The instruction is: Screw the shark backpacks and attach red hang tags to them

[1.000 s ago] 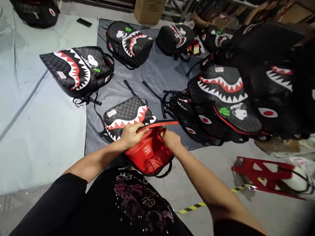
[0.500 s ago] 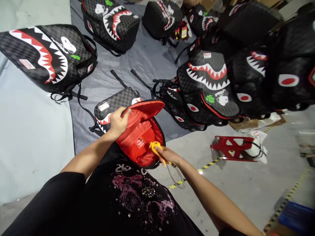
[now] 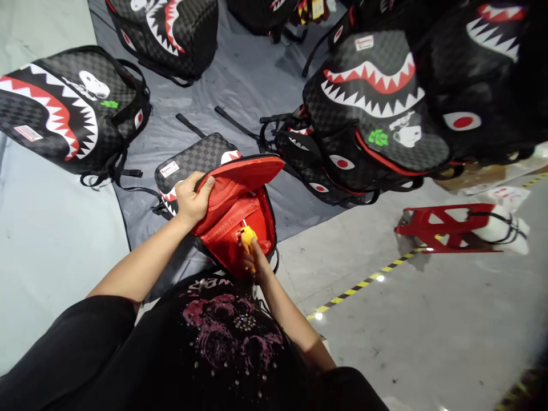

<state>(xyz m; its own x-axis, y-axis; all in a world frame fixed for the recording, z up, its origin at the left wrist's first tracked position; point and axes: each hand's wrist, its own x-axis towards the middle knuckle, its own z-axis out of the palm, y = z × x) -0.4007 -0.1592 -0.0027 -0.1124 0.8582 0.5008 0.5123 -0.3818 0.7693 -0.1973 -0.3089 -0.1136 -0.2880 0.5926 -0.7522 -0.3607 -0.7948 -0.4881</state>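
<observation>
A small black checkered backpack (image 3: 192,157) with shark-teeth print lies before me, its flap open and its red lining (image 3: 231,245) showing. My left hand (image 3: 192,197) is closed on the edge of the raised flap (image 3: 244,170), thumb on the red inner side. Inside the opening, my right hand (image 3: 257,262) is wrapped round a yellow hand tool (image 3: 248,237) with a thin pale tip. That tip points away from me, at the red inner pocket. Whether it touches the fabric I cannot tell. My right fingers are partly hidden.
Larger shark-print backpacks lie at the left (image 3: 64,108), top left (image 3: 171,34) and right (image 3: 372,97), several of them stacked. Under them spreads a grey sheet (image 3: 240,103). On the floor to the right are a red frame (image 3: 445,228) and yellow-black tape (image 3: 363,288).
My right hand has moved left and deeper into the small backpack with the yellow hand tool. My left hand still grips the flap. The whole view has shifted.
</observation>
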